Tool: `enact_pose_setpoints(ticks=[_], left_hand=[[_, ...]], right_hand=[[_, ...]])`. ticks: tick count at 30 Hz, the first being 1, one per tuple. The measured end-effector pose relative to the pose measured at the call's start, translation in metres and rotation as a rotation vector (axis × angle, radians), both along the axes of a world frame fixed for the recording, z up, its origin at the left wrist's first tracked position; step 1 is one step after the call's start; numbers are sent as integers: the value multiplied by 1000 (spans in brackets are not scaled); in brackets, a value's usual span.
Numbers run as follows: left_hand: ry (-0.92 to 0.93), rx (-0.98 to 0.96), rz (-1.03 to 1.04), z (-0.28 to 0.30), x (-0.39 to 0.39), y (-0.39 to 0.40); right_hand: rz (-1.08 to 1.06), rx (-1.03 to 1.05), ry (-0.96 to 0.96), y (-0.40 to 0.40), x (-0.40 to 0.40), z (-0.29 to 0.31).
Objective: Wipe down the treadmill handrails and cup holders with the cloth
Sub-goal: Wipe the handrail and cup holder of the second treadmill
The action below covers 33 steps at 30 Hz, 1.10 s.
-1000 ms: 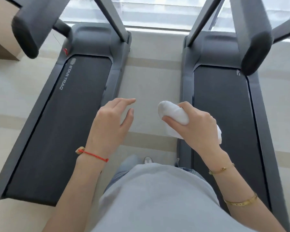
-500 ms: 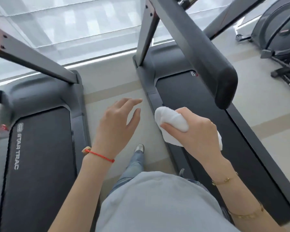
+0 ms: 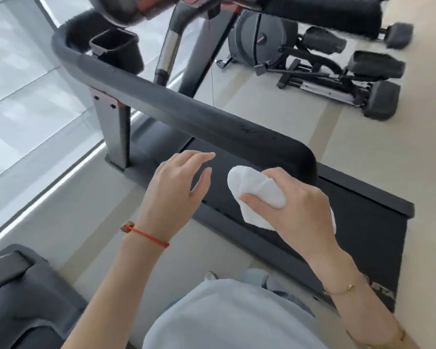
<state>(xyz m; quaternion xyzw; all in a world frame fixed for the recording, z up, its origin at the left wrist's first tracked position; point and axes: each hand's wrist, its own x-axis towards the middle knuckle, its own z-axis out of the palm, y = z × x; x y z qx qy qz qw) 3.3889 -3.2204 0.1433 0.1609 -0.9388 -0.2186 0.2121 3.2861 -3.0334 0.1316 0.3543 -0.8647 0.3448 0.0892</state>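
Just right of the frame's centre, the right hand (image 3: 295,210) holds a bunched white cloth (image 3: 257,195), soft and terry-like, pinched between thumb and curled fingers; its rounded folds bulge out to the left. The cloth sits just below the blunt, rounded end of a dark grey treadmill handrail (image 3: 191,114), a thick, matte padded bar running diagonally toward the upper left; whether they touch is unclear. The left hand (image 3: 176,192), near the centre, hovers with relaxed, spread fingers, holding nothing; a red cord bracelet (image 3: 146,234) circles its wrist. A thin gold chain bracelet (image 3: 345,288) sits on the right wrist. At upper left, a square black plastic cup holder (image 3: 115,46) hangs beside the rail. The black textured treadmill belt (image 3: 358,222) lies beneath; its printed lettering at lower right is cut off and unreadable.
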Motion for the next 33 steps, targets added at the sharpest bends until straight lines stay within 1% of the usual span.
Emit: enact_pose_setpoints(ticks=[7, 11, 15, 18, 23, 27, 28, 33], left_hand=[[14, -3, -195, 9, -52, -24], [30, 5, -253, 12, -78, -31], [48, 27, -259, 13, -99, -34], [45, 36, -261, 12, -110, -38], [30, 29, -230, 5, -119, -45], [46, 29, -206, 1, -123, -52], [48, 30, -207, 1, -125, -54], [41, 43, -249, 4, -136, -67]], right_hand=[[-195, -24, 59, -1, -12, 16], [-261, -116, 125, 6, -27, 31], [-331, -179, 208, 5, -54, 50], [-342, -169, 252, -5, -77, 54], [-315, -100, 189, -25, -105, 35], [-361, -256, 224, -28, -131, 44], [-368, -263, 237, -30, -136, 48], [-384, -163, 237, -39, -141, 45]])
